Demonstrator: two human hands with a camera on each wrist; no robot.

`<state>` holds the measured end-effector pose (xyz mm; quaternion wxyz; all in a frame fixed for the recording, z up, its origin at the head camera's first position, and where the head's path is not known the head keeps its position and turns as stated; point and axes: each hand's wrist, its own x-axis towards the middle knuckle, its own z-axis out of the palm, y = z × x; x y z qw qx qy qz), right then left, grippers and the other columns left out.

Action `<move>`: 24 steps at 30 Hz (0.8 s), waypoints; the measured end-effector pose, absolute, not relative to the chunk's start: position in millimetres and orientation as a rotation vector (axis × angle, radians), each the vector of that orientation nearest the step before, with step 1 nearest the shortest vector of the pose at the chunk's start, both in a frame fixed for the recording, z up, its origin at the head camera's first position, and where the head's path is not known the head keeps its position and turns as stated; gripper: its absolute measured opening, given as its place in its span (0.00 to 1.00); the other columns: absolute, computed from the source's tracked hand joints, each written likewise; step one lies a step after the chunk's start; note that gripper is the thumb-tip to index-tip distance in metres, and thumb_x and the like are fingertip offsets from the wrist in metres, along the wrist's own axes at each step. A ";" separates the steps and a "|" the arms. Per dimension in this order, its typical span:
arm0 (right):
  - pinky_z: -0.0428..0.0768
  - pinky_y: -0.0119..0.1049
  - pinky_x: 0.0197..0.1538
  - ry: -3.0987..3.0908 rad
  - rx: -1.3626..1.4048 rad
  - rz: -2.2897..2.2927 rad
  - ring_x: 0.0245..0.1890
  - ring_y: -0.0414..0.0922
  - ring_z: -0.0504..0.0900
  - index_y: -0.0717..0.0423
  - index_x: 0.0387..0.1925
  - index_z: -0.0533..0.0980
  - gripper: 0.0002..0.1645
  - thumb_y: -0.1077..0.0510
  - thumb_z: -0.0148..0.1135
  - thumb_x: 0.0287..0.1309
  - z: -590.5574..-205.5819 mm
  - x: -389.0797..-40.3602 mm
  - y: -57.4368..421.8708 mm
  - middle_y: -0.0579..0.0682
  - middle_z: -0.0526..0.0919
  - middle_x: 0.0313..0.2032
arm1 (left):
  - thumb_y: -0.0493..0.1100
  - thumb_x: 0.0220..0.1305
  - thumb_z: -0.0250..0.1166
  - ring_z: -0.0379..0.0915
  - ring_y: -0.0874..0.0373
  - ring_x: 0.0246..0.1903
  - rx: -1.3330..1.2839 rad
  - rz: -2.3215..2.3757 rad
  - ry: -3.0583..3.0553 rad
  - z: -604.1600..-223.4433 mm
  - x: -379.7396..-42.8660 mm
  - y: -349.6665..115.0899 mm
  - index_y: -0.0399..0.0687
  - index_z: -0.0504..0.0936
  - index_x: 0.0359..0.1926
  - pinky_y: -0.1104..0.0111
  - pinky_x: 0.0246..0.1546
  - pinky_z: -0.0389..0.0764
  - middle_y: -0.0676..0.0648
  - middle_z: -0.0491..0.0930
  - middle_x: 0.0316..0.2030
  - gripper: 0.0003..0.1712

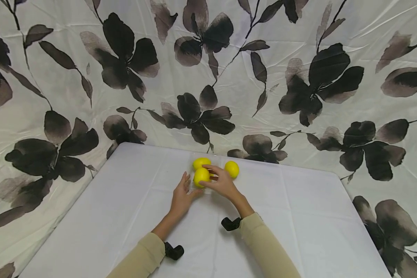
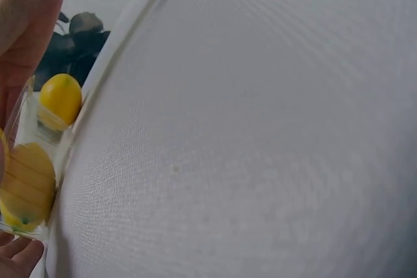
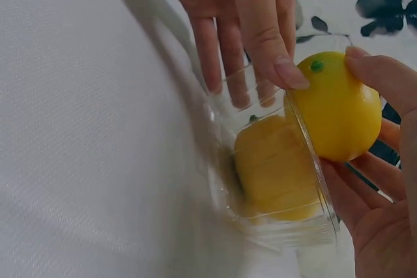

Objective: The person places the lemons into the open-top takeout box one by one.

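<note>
My right hand holds a yellow lemon with a green tip, thumb on one side and fingers beneath. The lemon is at the rim of a clear plastic container. Another lemon shows through the container's wall. At the container's left side, my left hand has its fingers extended along the wall; its thumb reaches the rim beside the held lemon. In the left wrist view, fingertips touch the container's edge. A further lemon lies on the table, right of my right hand.
A white cloth covers the table, and the container stands near its far edge. Behind and beside the table hangs a white curtain with dark flowers. Black wrist cameras sit at both sleeves.
</note>
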<state>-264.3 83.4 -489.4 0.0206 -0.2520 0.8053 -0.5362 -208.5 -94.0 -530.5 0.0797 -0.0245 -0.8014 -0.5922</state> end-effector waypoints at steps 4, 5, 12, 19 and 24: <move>0.79 0.50 0.62 2.486 -0.780 -1.658 0.60 0.58 0.78 0.58 0.64 0.73 0.35 0.56 0.74 0.55 -488.9 -264.2 82.3 0.60 0.76 0.63 | 0.46 0.57 0.74 0.62 0.41 0.69 -0.063 -1.762 -2.402 -529.9 -208.5 -93.8 0.35 0.47 0.77 0.50 0.66 0.71 0.36 0.60 0.73 0.58; 0.80 0.49 0.62 2.486 -0.778 -1.658 0.59 0.57 0.78 0.58 0.64 0.73 0.35 0.56 0.74 0.55 -488.3 -263.8 82.3 0.59 0.76 0.63 | 0.45 0.57 0.74 0.65 0.41 0.68 -0.058 -1.762 -2.404 -529.9 -208.8 -93.6 0.35 0.47 0.77 0.50 0.65 0.72 0.36 0.60 0.73 0.57; 0.82 0.44 0.59 2.507 -0.791 -1.722 0.58 0.54 0.80 0.60 0.63 0.73 0.34 0.55 0.72 0.56 -487.6 -266.6 92.7 0.58 0.77 0.61 | 0.43 0.58 0.74 0.76 0.40 0.58 -0.026 -1.723 -2.416 -529.1 -209.4 -92.5 0.32 0.48 0.76 0.48 0.60 0.77 0.31 0.67 0.67 0.56; 0.82 0.48 0.58 2.618 -0.689 -1.792 0.57 0.54 0.81 0.59 0.61 0.74 0.31 0.54 0.72 0.57 -487.1 -280.5 120.6 0.61 0.78 0.59 | 0.42 0.56 0.74 0.66 0.39 0.67 -0.005 -1.752 -2.427 -529.3 -210.7 -91.8 0.35 0.47 0.76 0.51 0.66 0.71 0.34 0.59 0.73 0.57; 0.82 0.47 0.58 2.663 -0.631 -1.792 0.57 0.55 0.81 0.57 0.60 0.76 0.30 0.55 0.73 0.56 -483.2 -286.1 139.4 0.61 0.79 0.59 | 0.41 0.56 0.74 0.66 0.40 0.66 0.006 -1.763 -2.421 -529.3 -210.6 -91.6 0.35 0.48 0.77 0.51 0.67 0.70 0.35 0.57 0.73 0.57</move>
